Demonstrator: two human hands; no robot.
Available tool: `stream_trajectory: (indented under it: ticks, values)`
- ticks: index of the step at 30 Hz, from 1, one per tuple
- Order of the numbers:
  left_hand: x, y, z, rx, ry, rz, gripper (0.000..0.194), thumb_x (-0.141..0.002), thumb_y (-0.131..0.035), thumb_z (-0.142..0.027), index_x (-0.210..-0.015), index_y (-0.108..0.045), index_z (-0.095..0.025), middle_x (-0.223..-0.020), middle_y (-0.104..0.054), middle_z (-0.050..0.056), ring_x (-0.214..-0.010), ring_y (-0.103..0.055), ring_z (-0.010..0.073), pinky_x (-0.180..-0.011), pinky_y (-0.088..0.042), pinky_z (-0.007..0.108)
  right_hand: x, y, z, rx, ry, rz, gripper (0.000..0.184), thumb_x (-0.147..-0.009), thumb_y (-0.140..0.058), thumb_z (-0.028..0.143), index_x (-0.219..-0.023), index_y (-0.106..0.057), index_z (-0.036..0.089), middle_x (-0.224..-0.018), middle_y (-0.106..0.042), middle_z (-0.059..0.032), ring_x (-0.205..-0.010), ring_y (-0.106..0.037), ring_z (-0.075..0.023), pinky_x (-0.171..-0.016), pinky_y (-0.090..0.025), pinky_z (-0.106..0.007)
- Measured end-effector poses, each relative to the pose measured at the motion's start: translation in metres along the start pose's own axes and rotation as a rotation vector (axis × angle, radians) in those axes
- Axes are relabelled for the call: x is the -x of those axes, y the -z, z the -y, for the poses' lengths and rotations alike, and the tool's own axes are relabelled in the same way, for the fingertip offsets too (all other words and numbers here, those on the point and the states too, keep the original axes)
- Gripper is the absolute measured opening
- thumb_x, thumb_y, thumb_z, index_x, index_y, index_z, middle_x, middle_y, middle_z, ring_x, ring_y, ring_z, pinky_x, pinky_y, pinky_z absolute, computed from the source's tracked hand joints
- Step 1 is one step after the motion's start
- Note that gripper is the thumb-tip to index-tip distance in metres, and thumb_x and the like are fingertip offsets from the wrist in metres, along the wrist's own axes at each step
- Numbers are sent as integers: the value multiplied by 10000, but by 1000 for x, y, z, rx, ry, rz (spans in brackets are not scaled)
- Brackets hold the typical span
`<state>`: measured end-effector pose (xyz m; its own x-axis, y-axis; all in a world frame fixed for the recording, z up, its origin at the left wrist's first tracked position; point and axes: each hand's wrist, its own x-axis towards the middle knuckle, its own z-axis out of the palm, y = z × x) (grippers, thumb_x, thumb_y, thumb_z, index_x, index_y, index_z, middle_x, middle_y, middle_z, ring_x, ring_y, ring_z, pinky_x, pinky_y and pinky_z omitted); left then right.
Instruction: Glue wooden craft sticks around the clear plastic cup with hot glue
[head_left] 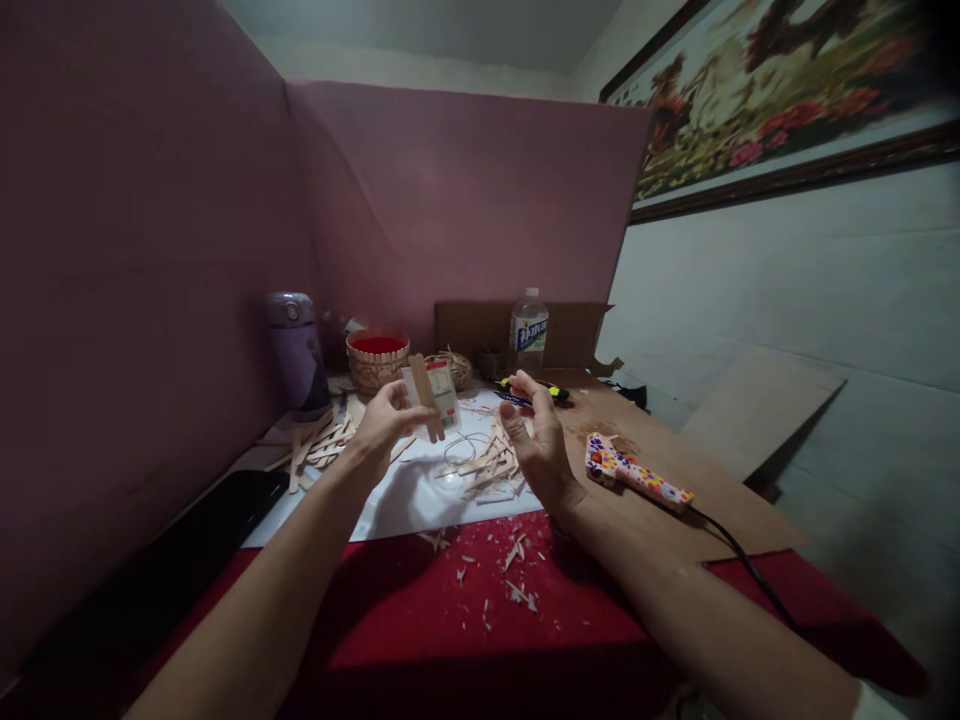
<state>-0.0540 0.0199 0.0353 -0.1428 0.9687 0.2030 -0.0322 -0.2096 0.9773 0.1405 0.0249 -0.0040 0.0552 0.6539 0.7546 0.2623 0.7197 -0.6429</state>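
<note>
In the head view, the left hand (386, 415) has its fingers clamped on flat wooden sticks (424, 385) together with a clear case (444, 390). They are raised over the white sheet (390, 510), between the ball of twine (459, 368) and the loose sticks (491, 460). The grip is on the lower part, probably so that the faces stay unobstructed above it. The right hand (544, 450) is raised opposite, thumb and fingers apart with nothing visible between them, well apart from the case. The held sticks lie side by side; their long axis runs close to upright, upper ends leaning a little to the left and lower ends pointing down towards the sheet.

The sheet probably shields the red cloth (420, 640) on the desk, though shavings (521, 595) have landed on the cloth. The glue gun (637, 480) lies on its side on the cardboard (675, 530), likely to guard against drips and be near the right hand; its nozzle is hard to make out, and its handle points to the near right, where the cord (739, 550) leaves it
</note>
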Motion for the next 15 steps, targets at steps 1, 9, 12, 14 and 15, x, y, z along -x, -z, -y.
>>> stream_trajectory:
  ticks: [1, 9, 12, 14, 15]
  values:
    - [-1, 2, 0, -34, 29, -9, 569, -455, -808, -176, -978, -585, -162, -908, -681, 59, -894, -636, 247, -769, -457, 365, 0, 0, -1, 9, 1, -4, 584, -888, -489, 568, -1301, -460, 156, -1295, -526, -181, -1170, -525, -288, -948, -456, -476]
    - [7, 20, -3, 39, 384, 221, 439, -476, -806, -147, -839, -562, -191, -813, -665, 41, -738, -635, 228, -701, -512, 452, -2, 1, -2, 23, -2, -42, 505, -902, -487, 516, -1250, -488, 151, -1259, -540, -181, -1140, -540, -274, -923, -469, -456]
    - [1, 26, 3, 20, 221, 60, 424, -461, -803, -178, -792, -537, -182, -801, -666, 50, -729, -640, 239, -702, -510, 453, -2, 2, 0, 24, 2, -50, 481, -902, -495, 499, -1234, -504, 151, -1218, -573, -169, -1089, -565, -266, -878, -482, -423]
    - [-6, 27, 8, -9, 126, -37, 446, -451, -792, -174, -824, -549, -179, -810, -663, 41, -773, -639, 233, -744, -490, 414, -2, 2, 1, 18, -23, 3, 404, -920, -475, 475, -1144, -567, 151, -1069, -643, -133, -958, -612, -243, -801, -493, -379]
    - [-8, 27, 10, -16, 79, -76, 454, -453, -786, -177, -844, -554, -180, -822, -660, 33, -803, -639, 230, -768, -481, 397, -2, 2, 2, 21, -22, 68, 356, -934, -459, 454, -1063, -607, 157, -972, -667, -108, -882, -624, -228, -767, -490, -362]
